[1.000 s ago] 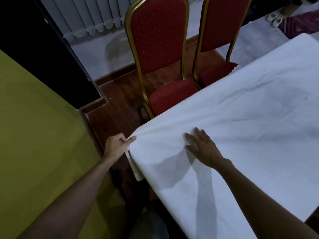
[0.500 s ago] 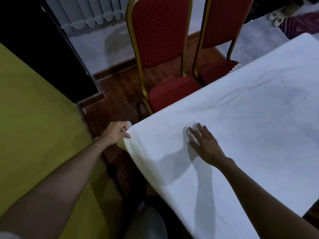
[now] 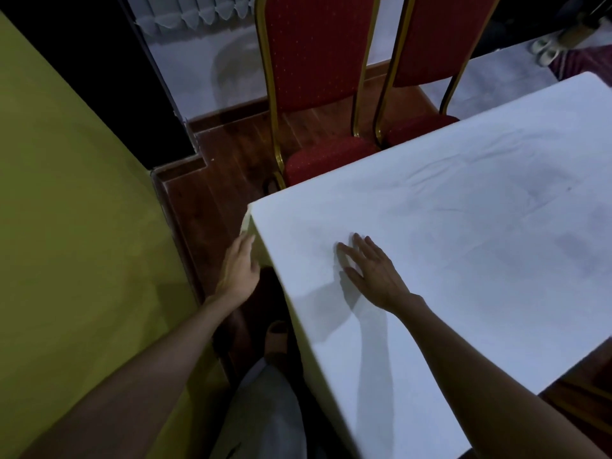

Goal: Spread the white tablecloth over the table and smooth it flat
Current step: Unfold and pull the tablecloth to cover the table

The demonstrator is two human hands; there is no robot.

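Since a moment ago the white tablecloth (image 3: 447,253) has dropped its lifted corner over the table edge, so mainly smoothing remains: it runs lengthwise toward upper right, right hand (image 3: 372,271) open flat on it, left hand (image 3: 239,268) loosely against the overhang beside red chairs (image 3: 314,77).

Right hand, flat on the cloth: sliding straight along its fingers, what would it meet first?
Probably only more white tablecloth; the right hand points toward the edge by the nearer red chair; depth unclear.
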